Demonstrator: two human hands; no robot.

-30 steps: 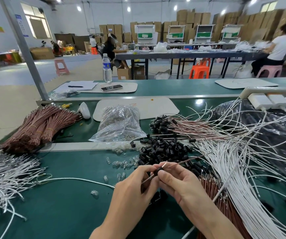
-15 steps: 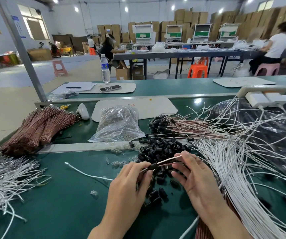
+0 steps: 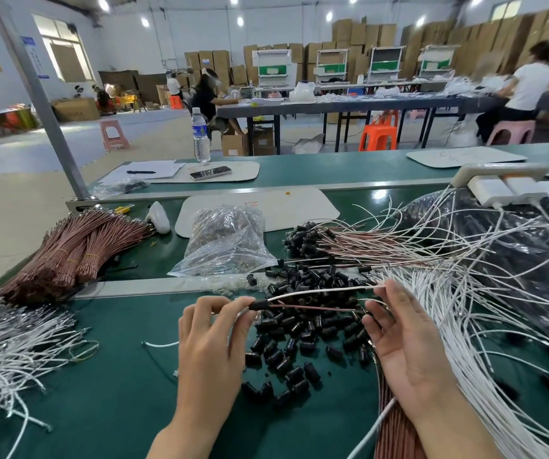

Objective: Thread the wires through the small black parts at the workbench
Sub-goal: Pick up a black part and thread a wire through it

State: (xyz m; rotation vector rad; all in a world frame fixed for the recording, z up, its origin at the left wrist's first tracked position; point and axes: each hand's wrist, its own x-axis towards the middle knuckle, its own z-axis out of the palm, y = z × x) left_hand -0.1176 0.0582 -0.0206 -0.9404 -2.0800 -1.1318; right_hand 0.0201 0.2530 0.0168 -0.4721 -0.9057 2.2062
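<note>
The left hand (image 3: 213, 339) pinches a black part (image 3: 260, 305) above the pile (image 3: 299, 339) on the table (image 3: 100, 409). A white wire (image 3: 319, 290) and a brown wire (image 3: 316, 307) run from it to the right hand (image 3: 405, 339), whose loosely spread fingertips touch them.

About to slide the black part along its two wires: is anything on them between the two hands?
Nothing visible. The white wire and brown wire run bare from the black part pinched in the left hand across to the right hand. The pile of loose black parts lies under them on the bench.
</note>
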